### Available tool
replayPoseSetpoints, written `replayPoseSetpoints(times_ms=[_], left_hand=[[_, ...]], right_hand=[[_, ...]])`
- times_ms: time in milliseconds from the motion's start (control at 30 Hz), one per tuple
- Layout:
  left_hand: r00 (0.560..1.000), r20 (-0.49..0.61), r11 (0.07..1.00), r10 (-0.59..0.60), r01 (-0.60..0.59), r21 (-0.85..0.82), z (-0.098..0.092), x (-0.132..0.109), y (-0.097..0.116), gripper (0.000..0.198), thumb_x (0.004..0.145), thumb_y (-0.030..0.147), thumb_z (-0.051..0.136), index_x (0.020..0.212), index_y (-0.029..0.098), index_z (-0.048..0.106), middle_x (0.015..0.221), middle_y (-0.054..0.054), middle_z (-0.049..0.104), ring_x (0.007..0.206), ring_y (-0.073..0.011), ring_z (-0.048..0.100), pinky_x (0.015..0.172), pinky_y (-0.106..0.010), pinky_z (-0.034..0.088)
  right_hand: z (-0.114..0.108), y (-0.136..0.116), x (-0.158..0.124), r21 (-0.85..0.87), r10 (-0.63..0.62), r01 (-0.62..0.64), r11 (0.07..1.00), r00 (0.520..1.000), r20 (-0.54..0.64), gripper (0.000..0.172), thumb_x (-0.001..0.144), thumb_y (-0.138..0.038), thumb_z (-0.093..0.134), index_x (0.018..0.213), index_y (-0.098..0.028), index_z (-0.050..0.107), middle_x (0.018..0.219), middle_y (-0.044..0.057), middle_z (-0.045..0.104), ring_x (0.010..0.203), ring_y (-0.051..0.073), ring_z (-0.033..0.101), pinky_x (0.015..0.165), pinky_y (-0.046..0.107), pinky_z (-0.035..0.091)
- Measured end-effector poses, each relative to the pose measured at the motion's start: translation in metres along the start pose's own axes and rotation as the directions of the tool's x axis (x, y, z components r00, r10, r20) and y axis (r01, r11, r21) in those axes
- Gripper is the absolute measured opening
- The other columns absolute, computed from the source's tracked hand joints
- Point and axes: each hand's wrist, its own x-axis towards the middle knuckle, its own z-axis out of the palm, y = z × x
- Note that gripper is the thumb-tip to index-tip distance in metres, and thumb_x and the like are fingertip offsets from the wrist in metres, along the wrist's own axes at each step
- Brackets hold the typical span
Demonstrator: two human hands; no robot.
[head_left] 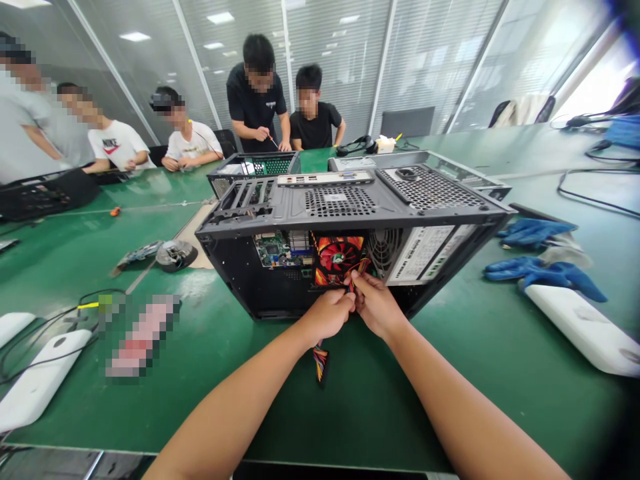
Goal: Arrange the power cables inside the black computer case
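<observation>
**Green table** (450, 373). Bears everything listed here. Other people sit and stand along its far edge, hands at their own work.

**Computer case** (350, 203). Dark tower lying on its side with its open face toward the wearer and no side panel on that face. Contents, all mounted inside:
- power supply (425, 253), at the right, vent grille and label showing
- graphics card (337, 257), red fan shroud, centre, just above the hands
- motherboard (273, 248), at the left, partly shadowed

Progress, judged from how things lie: the case is opened and the wiring is being worked at its lower edge. The card, board and supply all sit in place, so most of the interior looks untouched.

**Second case** (260, 165). Stands behind the first, near one person's hands. Its contents cannot be made out.

**White housing** (580, 327). Long, lying at the right.

**Blue gloves** (545, 270). Lying loose beside the white housing, unworn.

**Loose round part** (175, 255). Lies left of the case, apart from it.

**Left hand** (327, 313). At the case's lower lip, fingers curled shut around the cable bundle.

**Right hand** (377, 303). Touches the left hand. Its fingertips are pinched closed on the same wires where they rise toward the card.

**Cable bundle** (320, 360). Multi-coloured leads gripped between both hands at the case mouth. The free end hangs below the left hand over the table. Whether its plug is joined or parted is hidden by the fingers.
</observation>
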Motion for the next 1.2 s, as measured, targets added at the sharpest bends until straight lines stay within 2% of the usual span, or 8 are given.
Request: replayPoseSetpoints(times_ms=[200, 367, 633, 833, 933, 1000, 1100, 1200], left_hand=[[0.91, 0.403, 0.861, -0.099, 0.281, -0.424, -0.013, -0.002, 0.005, 0.028, 0.092, 0.043, 0.045, 0.077, 0.02, 0.044, 0.047, 0.012, 0.024, 0.032, -0.0041, 0.013, 0.031, -0.017, 0.008], [0.851, 0.514, 0.813, -0.11, 0.375, -0.446, -0.016, 0.0, 0.009, 0.027, 0.094, 0.04, 0.042, 0.077, 0.02, 0.043, 0.047, 0.011, 0.022, 0.031, -0.0047, 0.011, 0.029, -0.017, 0.007], [0.995, 0.038, 0.996, -0.088, 0.087, 0.015, 0.0, -0.001, 0.007, 0.031, 0.094, 0.04, 0.039, 0.071, 0.02, 0.044, 0.046, 0.01, 0.029, 0.035, -0.0059, 0.021, 0.039, -0.019, 0.017], [0.932, -0.131, 0.808, 0.338, -0.216, 0.548, 0.003, 0.004, -0.002, 0.021, 0.089, 0.024, 0.045, 0.07, 0.018, 0.049, 0.066, -0.001, 0.052, 0.065, -0.0142, 0.05, 0.063, -0.024, 0.035], [0.981, -0.075, 0.931, 0.177, -0.142, 0.337, 0.001, 0.002, 0.001, 0.026, 0.091, 0.032, 0.043, 0.07, 0.019, 0.047, 0.057, 0.004, 0.042, 0.05, -0.0103, 0.041, 0.052, -0.022, 0.031], [0.994, 0.098, 0.999, -0.05, 0.05, 0.004, -0.002, 0.0, 0.005, 0.032, 0.093, 0.042, 0.039, 0.071, 0.02, 0.043, 0.05, 0.009, 0.028, 0.038, -0.0069, 0.022, 0.041, -0.018, 0.02], [0.903, 0.402, 0.886, -0.148, 0.302, -0.352, -0.01, -0.003, 0.012, 0.029, 0.094, 0.042, 0.041, 0.075, 0.021, 0.041, 0.047, 0.011, 0.021, 0.034, -0.0052, 0.01, 0.033, -0.016, 0.009], [0.832, 0.541, 0.756, -0.126, 0.433, -0.49, -0.016, -0.004, 0.014, 0.029, 0.096, 0.037, 0.039, 0.074, 0.019, 0.043, 0.047, 0.011, 0.019, 0.033, -0.0045, 0.007, 0.029, -0.015, 0.007]], right_hand=[[-0.002, -0.005, -0.002, 0.01, 0.035, -0.036, 0.999, 0.999, 0.026, 0.032, 0.066, -0.047, 0.078, 0.073, -0.018, 0.066, 0.048, -0.007, 0.043, 0.039, 0.008, 0.044, 0.04, 0.022, 0.035], [-0.004, -0.006, -0.001, 0.047, 0.062, -0.063, 0.997, 0.998, 0.029, 0.03, 0.064, -0.044, 0.08, 0.074, -0.018, 0.067, 0.048, -0.006, 0.046, 0.038, 0.007, 0.043, 0.037, 0.021, 0.033], [0.0, -0.001, 0.0, -0.006, 0.028, -0.028, 1.0, 1.0, 0.0, 0.038, 0.062, -0.051, 0.08, 0.07, -0.019, 0.061, 0.044, -0.009, 0.036, 0.037, 0.008, 0.037, 0.036, 0.022, 0.033], [0.002, -0.003, -0.002, -0.03, 0.002, -0.004, 1.0, 0.999, -0.047, 0.041, 0.059, -0.053, 0.081, 0.068, -0.019, 0.06, 0.043, -0.011, 0.029, 0.039, 0.005, 0.029, 0.038, 0.021, 0.031], [0.002, -0.004, -0.003, -0.034, 0.016, -0.018, 0.999, 0.999, -0.043, 0.041, 0.059, -0.053, 0.081, 0.067, -0.019, 0.06, 0.044, -0.01, 0.034, 0.039, 0.007, 0.034, 0.037, 0.022, 0.031], [0.001, -0.006, -0.003, -0.024, 0.035, -0.036, 0.999, 0.999, -0.033, 0.039, 0.061, -0.051, 0.08, 0.068, -0.019, 0.06, 0.046, -0.008, 0.039, 0.039, 0.008, 0.038, 0.037, 0.023, 0.03], [-0.001, -0.01, -0.004, -0.008, 0.057, -0.057, 0.998, 0.998, -0.008, 0.034, 0.065, -0.049, 0.078, 0.071, -0.019, 0.062, 0.049, -0.006, 0.046, 0.04, 0.009, 0.041, 0.038, 0.023, 0.031], [-0.003, -0.012, -0.003, 0.02, 0.072, -0.072, 0.997, 0.997, -0.004, 0.032, 0.067, -0.048, 0.077, 0.074, -0.019, 0.066, 0.05, -0.005, 0.048, 0.041, 0.009, 0.043, 0.04, 0.024, 0.033]])
